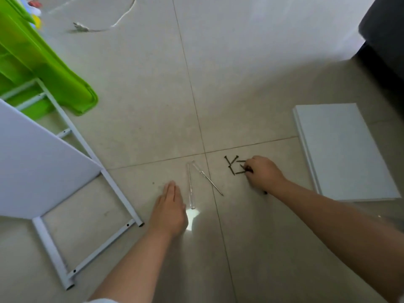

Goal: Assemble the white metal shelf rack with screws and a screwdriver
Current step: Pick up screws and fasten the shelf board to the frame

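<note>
The partly built white metal rack lies on the tiled floor at the left, with a white shelf panel fixed to its tube frame. Two clear-handled screwdrivers lie on the floor in the middle, side by side in a narrow V. Several dark screws are scattered just right of them. My right hand reaches onto this pile and pinches a screw at its fingertips. My left hand hovers flat with straight fingers just left of the screwdrivers, holding nothing.
A stack of white shelf panels lies at the right. A green plastic piece sits at the upper left behind the rack. A white cord trails across the far floor. A dark piece of furniture fills the upper right corner.
</note>
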`<state>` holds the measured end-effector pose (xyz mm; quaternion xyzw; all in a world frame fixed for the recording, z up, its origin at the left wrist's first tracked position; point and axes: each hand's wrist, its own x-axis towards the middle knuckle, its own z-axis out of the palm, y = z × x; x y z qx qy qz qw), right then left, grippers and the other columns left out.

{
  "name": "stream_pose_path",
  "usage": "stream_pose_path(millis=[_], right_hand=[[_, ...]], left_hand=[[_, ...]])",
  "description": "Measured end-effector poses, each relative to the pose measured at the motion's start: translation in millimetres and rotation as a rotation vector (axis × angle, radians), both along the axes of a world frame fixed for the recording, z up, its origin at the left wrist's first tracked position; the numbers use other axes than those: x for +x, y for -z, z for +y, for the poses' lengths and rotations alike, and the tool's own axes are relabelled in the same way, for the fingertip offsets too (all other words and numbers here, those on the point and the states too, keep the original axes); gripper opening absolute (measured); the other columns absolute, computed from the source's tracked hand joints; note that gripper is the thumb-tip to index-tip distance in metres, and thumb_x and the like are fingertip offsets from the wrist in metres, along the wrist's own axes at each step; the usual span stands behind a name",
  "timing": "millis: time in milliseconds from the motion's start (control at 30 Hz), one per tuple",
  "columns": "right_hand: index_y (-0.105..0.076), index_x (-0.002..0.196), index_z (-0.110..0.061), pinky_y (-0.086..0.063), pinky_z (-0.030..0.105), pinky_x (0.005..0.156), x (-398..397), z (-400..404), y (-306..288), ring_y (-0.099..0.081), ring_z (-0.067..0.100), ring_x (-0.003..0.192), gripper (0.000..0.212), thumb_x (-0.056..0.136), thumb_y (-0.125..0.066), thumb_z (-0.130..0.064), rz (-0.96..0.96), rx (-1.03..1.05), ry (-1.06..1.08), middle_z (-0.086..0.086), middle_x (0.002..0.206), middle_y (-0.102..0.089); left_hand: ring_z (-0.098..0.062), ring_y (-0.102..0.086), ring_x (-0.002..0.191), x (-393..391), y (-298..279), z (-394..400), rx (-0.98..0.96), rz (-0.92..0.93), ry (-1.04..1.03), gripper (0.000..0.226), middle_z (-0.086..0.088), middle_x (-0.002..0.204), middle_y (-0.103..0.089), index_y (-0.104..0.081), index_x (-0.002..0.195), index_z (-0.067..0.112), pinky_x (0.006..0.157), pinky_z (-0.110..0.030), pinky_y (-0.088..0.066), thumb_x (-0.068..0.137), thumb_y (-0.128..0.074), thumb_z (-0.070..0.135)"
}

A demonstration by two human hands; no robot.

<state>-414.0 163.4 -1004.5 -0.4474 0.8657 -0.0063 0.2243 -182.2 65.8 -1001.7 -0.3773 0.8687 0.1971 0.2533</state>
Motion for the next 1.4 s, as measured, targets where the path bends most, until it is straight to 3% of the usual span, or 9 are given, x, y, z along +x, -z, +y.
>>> stream_pose_path(millis=[200,500,633,733,900,1000,1167,1267,1400], right_hand=[[-0.058,0.103,-0.002,-0.040,0.032,0.079,-0.3,4.5,-0.1,-0.052,0.030,0.099,0.019,0.089,-0.046,-0.005,0.005,0.046,-0.021,0.015,0.104,-0.055],[-0.065,0.106,-0.004,-0.042,0.025,0.086,2.1,10.4,-11.8,-0.055,0.026,0.107,0.024,0.084,-0.056,-0.003,-0.063,0.205,0.064,0.014,0.114,-0.059],[-0.068,0.092,-0.004,-0.045,0.025,0.070,2.3,7.6,-15.9,-0.060,0.026,0.096,0.015,0.082,-0.057,-0.005,-0.074,0.259,0.122,0.012,0.097,-0.065],[-0.055,0.074,-0.009,-0.037,0.022,0.055,-0.2,7.6,-25.6,-0.053,0.022,0.083,0.007,0.081,-0.058,-0.008,-0.040,0.246,0.114,0.008,0.082,-0.056],[-0.061,0.103,-0.003,-0.039,0.025,0.070,-12.3,1.6,-51.0,-0.055,0.025,0.095,0.021,0.085,-0.051,-0.002,0.031,0.093,0.150,0.013,0.107,-0.060],[-0.063,0.112,-0.006,-0.039,0.024,0.077,-19.1,-22.8,-86.0,-0.055,0.025,0.103,0.028,0.086,-0.051,-0.005,0.073,0.017,0.062,0.012,0.114,-0.057],[-0.066,0.106,-0.004,-0.038,0.026,0.081,-6.1,-76.5,-149.8,-0.053,0.030,0.102,0.026,0.087,-0.048,-0.004,0.094,-0.301,0.087,0.015,0.116,-0.053],[-0.064,0.105,-0.002,-0.038,0.026,0.078,7.7,-107.5,-181.3,-0.053,0.032,0.100,0.026,0.088,-0.044,-0.001,0.080,-0.473,0.118,0.017,0.115,-0.051],[-0.066,0.104,-0.005,-0.042,0.029,0.079,12.5,-139.0,-223.8,-0.055,0.033,0.101,0.026,0.089,-0.045,-0.002,0.141,-0.525,0.055,0.017,0.110,-0.061]], left_hand=[[-0.022,0.020,0.141,6.3,3.7,0.6,0.043,-0.018,0.006,0.058,-0.010,0.152,0.024,0.015,0.145,0.003,0.117,-0.033,0.003,0.101,-0.020,0.016],[-0.021,0.011,0.144,-0.9,-15.8,-6.2,0.028,-0.018,0.040,0.067,-0.010,0.155,0.014,0.006,0.147,0.003,0.118,-0.033,-0.002,0.091,-0.030,0.004],[-0.020,0.008,0.144,-3.5,-29.8,-10.1,-0.013,-0.001,0.049,0.066,-0.009,0.156,0.010,0.004,0.147,0.002,0.118,-0.032,-0.004,0.090,-0.029,0.004],[-0.020,0.007,0.144,-6.0,-35.2,-12.9,-0.047,0.020,0.042,0.063,-0.008,0.156,0.009,0.001,0.148,0.004,0.117,-0.032,-0.004,0.091,-0.026,0.002],[-0.020,0.006,0.144,-17.8,-49.6,-14.1,-0.090,0.066,0.012,0.060,-0.008,0.156,0.005,-0.003,0.148,0.006,0.117,-0.033,-0.009,0.092,-0.026,0.003],[-0.021,-0.004,0.144,-33.0,-75.8,-16.9,-0.166,0.178,-0.051,0.056,-0.010,0.155,-0.008,-0.015,0.145,0.004,0.113,-0.032,-0.017,0.092,-0.031,0.004],[-0.025,-0.034,0.127,-59.2,-154.5,-41.4,-0.303,0.403,-0.208,0.036,-0.009,0.133,-0.038,-0.041,0.123,0.006,0.093,-0.034,-0.036,0.087,-0.037,0.001],[-0.026,-0.039,0.121,-62.4,-205.8,-53.7,-0.343,0.528,-0.300,0.030,-0.010,0.126,-0.042,-0.045,0.115,0.006,0.088,-0.035,-0.038,0.087,-0.039,0.000],[-0.028,-0.040,0.121,-41.4,-254.1,-81.9,-0.469,0.593,-0.291,0.030,-0.011,0.126,-0.044,-0.045,0.116,0.006,0.089,-0.035,-0.038,0.087,-0.040,0.001]])
